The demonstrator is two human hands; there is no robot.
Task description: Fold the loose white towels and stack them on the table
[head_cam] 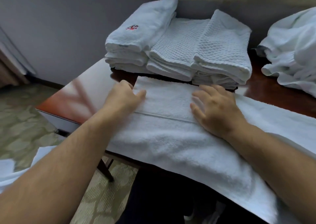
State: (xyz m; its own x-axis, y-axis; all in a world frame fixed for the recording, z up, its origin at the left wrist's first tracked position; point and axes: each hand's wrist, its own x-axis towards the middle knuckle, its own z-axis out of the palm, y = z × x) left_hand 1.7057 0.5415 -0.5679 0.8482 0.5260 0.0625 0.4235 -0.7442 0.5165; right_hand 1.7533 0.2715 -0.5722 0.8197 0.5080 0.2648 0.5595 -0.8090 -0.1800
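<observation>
A white terry towel lies spread across the near part of the dark wooden table, its near edge hanging over the table's front. My left hand pinches the towel's far left corner, thumb on top and fingers curled at its edge. My right hand rests flat on the towel to the right, fingers straight and spread. Just behind the towel stand stacks of folded white towels, one at the left bearing a small red mark.
A heap of loose white towels sits at the table's right back. More white cloth lies low at the left over the patterned carpet. A grey wall runs behind the table. The table's left end is bare and glossy.
</observation>
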